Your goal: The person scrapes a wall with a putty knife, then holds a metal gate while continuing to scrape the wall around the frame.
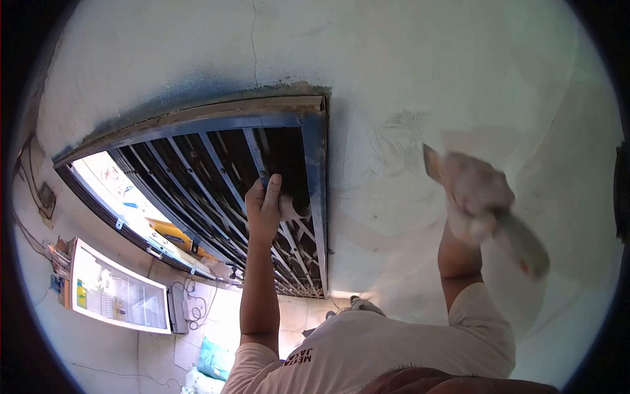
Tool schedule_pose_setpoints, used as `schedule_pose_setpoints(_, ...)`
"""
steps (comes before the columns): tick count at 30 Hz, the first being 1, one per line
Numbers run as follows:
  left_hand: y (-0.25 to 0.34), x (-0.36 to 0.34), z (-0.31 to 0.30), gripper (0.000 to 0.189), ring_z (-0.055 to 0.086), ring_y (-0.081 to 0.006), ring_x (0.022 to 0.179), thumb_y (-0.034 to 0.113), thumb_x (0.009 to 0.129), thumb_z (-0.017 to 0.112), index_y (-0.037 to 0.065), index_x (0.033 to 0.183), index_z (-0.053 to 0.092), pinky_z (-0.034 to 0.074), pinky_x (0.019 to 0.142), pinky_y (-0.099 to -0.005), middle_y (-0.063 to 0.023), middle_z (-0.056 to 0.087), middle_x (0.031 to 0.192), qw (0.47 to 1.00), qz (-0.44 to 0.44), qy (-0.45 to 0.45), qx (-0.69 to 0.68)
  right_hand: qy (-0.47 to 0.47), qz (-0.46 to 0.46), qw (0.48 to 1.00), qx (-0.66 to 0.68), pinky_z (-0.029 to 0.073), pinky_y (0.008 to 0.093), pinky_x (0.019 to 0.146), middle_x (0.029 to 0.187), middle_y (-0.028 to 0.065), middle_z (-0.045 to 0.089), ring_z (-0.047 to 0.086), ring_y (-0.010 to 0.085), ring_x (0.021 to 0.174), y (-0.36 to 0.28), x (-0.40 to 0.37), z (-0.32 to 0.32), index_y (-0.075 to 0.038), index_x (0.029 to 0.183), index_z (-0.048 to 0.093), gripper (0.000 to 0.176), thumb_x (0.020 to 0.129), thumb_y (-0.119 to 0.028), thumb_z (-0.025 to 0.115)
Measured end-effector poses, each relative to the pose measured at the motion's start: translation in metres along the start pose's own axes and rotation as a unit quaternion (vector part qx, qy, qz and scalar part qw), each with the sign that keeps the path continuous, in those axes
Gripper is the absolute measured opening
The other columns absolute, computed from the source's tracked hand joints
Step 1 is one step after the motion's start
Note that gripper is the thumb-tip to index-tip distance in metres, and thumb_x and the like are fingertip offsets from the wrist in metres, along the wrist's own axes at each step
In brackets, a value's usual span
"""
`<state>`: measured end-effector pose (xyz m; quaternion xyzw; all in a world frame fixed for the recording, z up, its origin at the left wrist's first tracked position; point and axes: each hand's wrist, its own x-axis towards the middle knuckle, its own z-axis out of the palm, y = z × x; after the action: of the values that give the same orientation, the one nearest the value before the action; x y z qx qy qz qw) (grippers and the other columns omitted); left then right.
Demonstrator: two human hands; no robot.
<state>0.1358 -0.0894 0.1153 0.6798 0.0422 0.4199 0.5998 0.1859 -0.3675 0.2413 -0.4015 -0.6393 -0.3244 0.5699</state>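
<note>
My left hand (pixel 262 203) is closed around a blue metal bar of the slatted metal grille (pixel 223 174), its thumb pointing up along the bar. Over at the right, my right hand (pixel 476 187) is smeared by motion and grips a scraper (pixel 525 246). The scraper's short flat blade (pixel 431 162) sticks out on the left side of the fist, and its thick handle points down and to the right. Behind the blade is the pale plastered wall (pixel 394 203), which carries rough grey scratch marks beside the blue frame (pixel 317 164).
A thin crack (pixel 254 39) runs through the wall above the frame. Lower left hangs a white-framed glass cabinet (pixel 118 289), with looped cables (pixel 200 305) beside it. A yellow object (pixel 174 233) shows beyond the grille. A turquoise bag (pixel 213 358) lies near the bottom.
</note>
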Motion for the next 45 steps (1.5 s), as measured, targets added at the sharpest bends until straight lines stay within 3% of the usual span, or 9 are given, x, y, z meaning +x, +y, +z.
schedule_pose_setpoints(11, 0.006, -0.002, 0.000, 0.031, 0.040, -0.0021, 0.051, 0.028, 0.091, 0.055, 0.004, 0.071, 0.053, 0.031, 0.046, -0.0194, 0.0057, 0.047, 0.057, 0.997, -0.072, 0.001, -0.019, 0.123, -0.211, 0.963, 0.109, 0.031, 0.0235, 0.046, 0.054, -0.0052, 0.040, 0.039, 0.0083, 0.047, -0.042, -0.020, -0.006, -0.015, 0.064, 0.042, 0.040, 0.082, -0.047, 0.058)
schedule_pose_setpoints(15, 0.010, -0.002, 0.003, 0.029, 0.045, -0.0027, 0.052, 0.027, 0.092, 0.054, 0.003, 0.075, 0.056, 0.035, 0.047, -0.0189, 0.0044, 0.051, 0.059, 0.998, -0.066, 0.010, -0.019, 0.190, -0.135, 0.970, -0.066, 0.030, 0.0208, 0.041, 0.054, -0.0052, 0.045, 0.041, 0.0042, 0.042, -0.007, -0.053, -0.001, -0.012, 0.059, 0.045, 0.027, 0.068, 0.000, 0.067)
schedule_pose_setpoints(17, 0.006, -0.001, 0.001, 0.028, 0.046, -0.0032, 0.052, 0.027, 0.092, 0.054, 0.003, 0.077, 0.057, 0.036, 0.047, -0.0192, 0.0038, 0.053, 0.060, 0.998, -0.063, 0.002, -0.021, 0.113, -0.153, 0.957, -0.218, 0.030, 0.0274, 0.041, 0.054, 0.0004, 0.044, 0.036, 0.0153, 0.038, 0.043, -0.048, 0.012, -0.012, 0.061, 0.039, 0.034, 0.086, -0.032, 0.051)
schedule_pose_setpoints(19, 0.008, -0.003, 0.000, 0.027, 0.048, -0.0038, 0.053, 0.026, 0.092, 0.054, 0.002, 0.079, 0.058, 0.037, 0.048, -0.0193, 0.0026, 0.055, 0.062, 0.996, -0.074, -0.011, -0.041, 0.122, -0.095, 0.987, -0.034, 0.032, 0.0290, 0.041, 0.055, 0.0019, 0.043, 0.037, 0.0150, 0.041, 0.059, -0.040, 0.029, -0.010, 0.066, 0.040, 0.028, 0.087, -0.027, 0.046)
schedule_pose_setpoints(25, 0.003, -0.001, 0.003, 0.026, 0.047, -0.0040, 0.053, 0.024, 0.092, 0.054, 0.003, 0.078, 0.057, 0.037, 0.049, -0.0192, 0.0036, 0.054, 0.062, 0.996, -0.073, 0.006, -0.046, 0.214, -0.223, 0.950, -0.031, 0.031, 0.0295, 0.041, 0.061, 0.0024, 0.042, 0.037, 0.0133, 0.045, 0.053, -0.055, 0.021, -0.008, 0.070, 0.040, 0.028, 0.088, -0.027, 0.048)
schedule_pose_setpoints(27, 0.003, -0.002, 0.001, 0.026, 0.046, -0.0038, 0.053, 0.025, 0.092, 0.054, 0.003, 0.078, 0.056, 0.036, 0.049, -0.0191, 0.0040, 0.053, 0.062, 0.996, -0.077, 0.001, -0.035, 0.169, -0.072, 0.909, -0.375, 0.027, 0.0276, 0.041, 0.057, 0.0006, 0.038, 0.035, 0.0124, 0.044, 0.054, -0.060, 0.020, -0.008, 0.067, 0.036, 0.032, 0.089, -0.027, 0.049)
schedule_pose_setpoints(29, 0.004, -0.001, 0.001, 0.025, 0.045, -0.0033, 0.053, 0.025, 0.092, 0.054, 0.003, 0.079, 0.056, 0.036, 0.049, -0.0190, 0.0044, 0.053, 0.063, 0.996, -0.079, -0.005, -0.028, 0.180, -0.107, 0.976, 0.051, 0.025, 0.0267, 0.041, 0.055, 0.0002, 0.036, 0.035, 0.0121, 0.044, 0.066, -0.035, 0.019, -0.008, 0.065, 0.035, 0.033, 0.089, -0.025, 0.049)
schedule_pose_setpoints(41, -0.007, -0.001, -0.002, 0.026, 0.038, -0.0016, 0.057, 0.025, 0.093, 0.052, 0.004, 0.078, 0.055, 0.029, 0.050, -0.0179, 0.0070, 0.047, 0.063, 0.999, -0.051, 0.003, -0.010, 0.057, -0.021, 0.997, 0.055, 0.024, 0.0263, 0.041, 0.053, -0.0016, 0.032, 0.031, 0.0112, 0.042, 0.050, -0.008, 0.004, -0.010, 0.065, 0.036, 0.034, 0.088, -0.028, 0.054)
schedule_pose_setpoints(45, -0.007, -0.003, 0.001, 0.027, 0.037, -0.0017, 0.055, 0.025, 0.093, 0.053, 0.004, 0.077, 0.055, 0.029, 0.049, -0.0183, 0.0071, 0.047, 0.062, 0.997, -0.076, 0.027, -0.013, 0.166, -0.195, 0.965, 0.062, 0.026, 0.0259, 0.041, 0.052, -0.0026, 0.031, 0.032, 0.0123, 0.042, 0.023, -0.021, 0.001, -0.012, 0.063, 0.037, 0.034, 0.087, -0.028, 0.056)
